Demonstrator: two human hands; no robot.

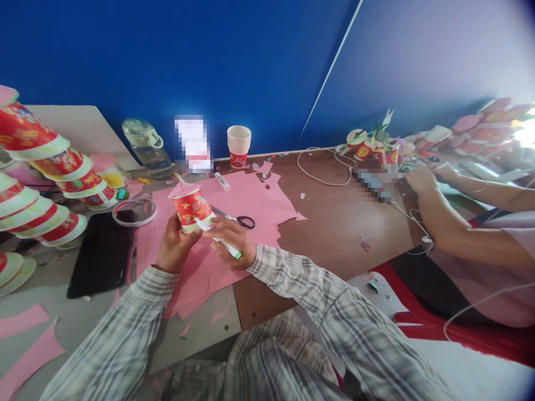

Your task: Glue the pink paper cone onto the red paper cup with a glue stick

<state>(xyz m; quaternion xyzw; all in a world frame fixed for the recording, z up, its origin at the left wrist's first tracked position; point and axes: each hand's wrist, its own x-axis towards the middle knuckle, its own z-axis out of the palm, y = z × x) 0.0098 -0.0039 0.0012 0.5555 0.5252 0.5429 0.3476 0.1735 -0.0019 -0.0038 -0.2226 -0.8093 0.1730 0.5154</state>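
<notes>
Head view: left hand [178, 246] grips a red paper cup [193, 207] above pink paper [263, 196], right hand [234, 239] pinches a white marker [229, 248], scissors [224, 214] lying toward the cup's three o'clock.

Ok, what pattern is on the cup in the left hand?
The cup is red with a gold star and multicoloured print; head view.
</notes>
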